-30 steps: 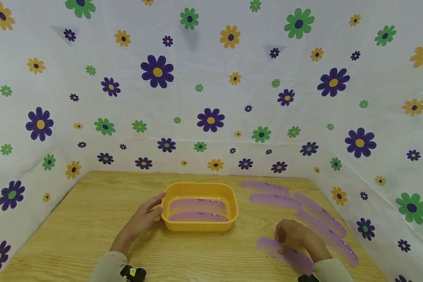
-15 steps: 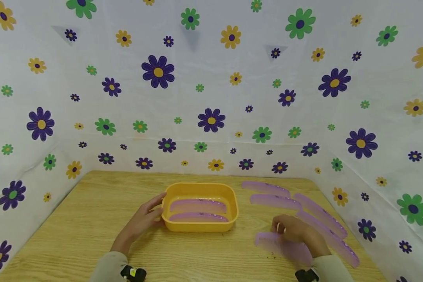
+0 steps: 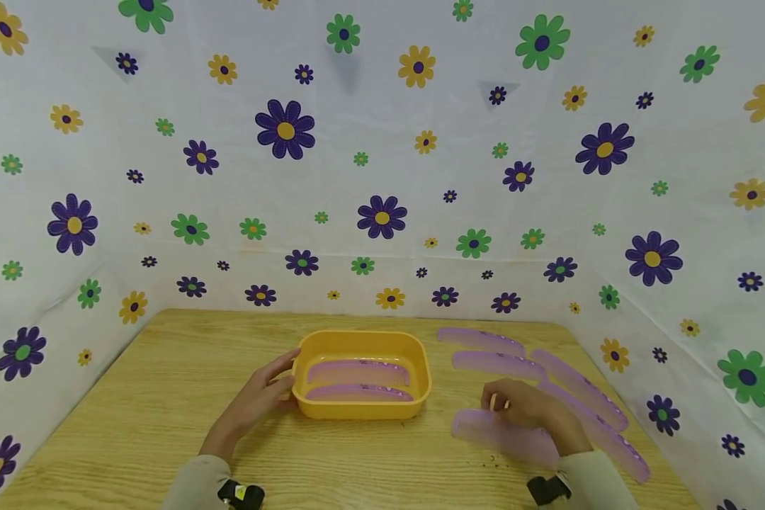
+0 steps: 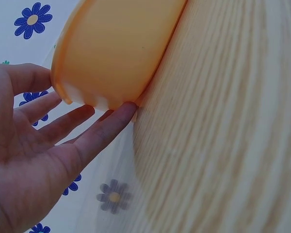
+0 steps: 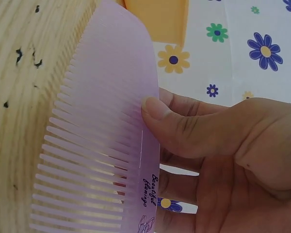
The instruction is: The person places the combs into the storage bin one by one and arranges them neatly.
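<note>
My left hand (image 3: 258,400) touches the left end of the yellow tray (image 3: 357,409), its fingertips against the wall, as the left wrist view shows too. Two purple combs (image 3: 357,371) lie one behind the other inside the tray. To the right, my right hand (image 3: 535,411) pinches another purple comb (image 3: 506,438) between thumb and fingers along its spine. In the right wrist view that comb (image 5: 106,97) has its teeth turned towards the table, with the thumb on its near face and the fingers mostly hidden behind it.
Several more purple combs (image 3: 497,363) lie on the right side of the wooden table (image 3: 331,460), beyond and beside my right hand. Small dark specks lie on the wood below the held comb. A white cloth with flowers (image 3: 382,170) surrounds the table's back and sides.
My right hand has lifted the comb off the table and moved it slightly left and away from me. The left hand and the tray have stayed still.
</note>
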Motion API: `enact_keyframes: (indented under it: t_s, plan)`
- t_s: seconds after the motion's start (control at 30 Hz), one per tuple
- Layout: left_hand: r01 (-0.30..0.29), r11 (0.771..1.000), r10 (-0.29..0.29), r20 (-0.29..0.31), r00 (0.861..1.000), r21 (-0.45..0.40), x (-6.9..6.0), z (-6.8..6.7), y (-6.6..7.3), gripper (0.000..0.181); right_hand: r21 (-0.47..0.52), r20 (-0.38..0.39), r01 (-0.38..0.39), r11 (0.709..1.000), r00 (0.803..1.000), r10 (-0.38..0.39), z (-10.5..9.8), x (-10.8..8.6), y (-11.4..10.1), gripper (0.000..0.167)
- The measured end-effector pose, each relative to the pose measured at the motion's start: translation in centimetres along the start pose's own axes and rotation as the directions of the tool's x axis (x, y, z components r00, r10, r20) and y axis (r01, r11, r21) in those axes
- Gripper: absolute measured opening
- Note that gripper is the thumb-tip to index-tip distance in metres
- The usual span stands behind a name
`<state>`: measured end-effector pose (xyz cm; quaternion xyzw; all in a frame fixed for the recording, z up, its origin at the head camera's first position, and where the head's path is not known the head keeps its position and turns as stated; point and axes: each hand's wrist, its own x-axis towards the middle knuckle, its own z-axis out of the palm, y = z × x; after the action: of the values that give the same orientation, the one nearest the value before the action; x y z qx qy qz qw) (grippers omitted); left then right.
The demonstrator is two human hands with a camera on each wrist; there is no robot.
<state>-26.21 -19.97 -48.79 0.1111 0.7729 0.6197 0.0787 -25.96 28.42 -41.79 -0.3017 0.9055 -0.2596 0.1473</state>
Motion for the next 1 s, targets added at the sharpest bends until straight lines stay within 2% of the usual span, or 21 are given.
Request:
enact_keyframes:
  t_s: [0.13, 0.33, 0.6, 0.7, 1.0]
  plan:
    - [-0.008, 1.0, 0.008, 0.003, 1.0, -0.005, -0.1, 0.0, 0.1, 0.058, -0.032, -0.014, 0.035, 0.999, 0.999, -0.035, -0.3, 0.4, -0.4, 0.024]
    - [-0.035, 0.999, 0.035, 0.031, 0.999, -0.021, -0.2, -0.2, 0.3, 0.058, -0.032, -0.016, 0.031, 0.999, 0.999, -0.031, -0.7, 0.8, -1.3, 0.021]
    - [-0.013, 1.0, 0.013, 0.012, 1.0, -0.011, -0.1, -0.1, 0.2, 0.058, -0.046, -0.024, -0.013, 0.999, 1.0, 0.012, -1.1, 1.4, -2.0, 0.019]
    - [-0.001, 1.0, 0.001, -0.003, 1.0, -0.004, -0.1, 0.0, 0.1, 0.057, -0.042, -0.024, -0.01, 0.999, 1.0, 0.009, -1.1, 1.6, -2.0, 0.019]
    - [0.004, 1.0, -0.004, 0.005, 1.0, -0.009, 0.0, 0.0, 0.1, 0.058, -0.031, -0.016, -0.001, 1.0, 1.0, 0.0, -1.2, 2.0, -2.5, 0.016]
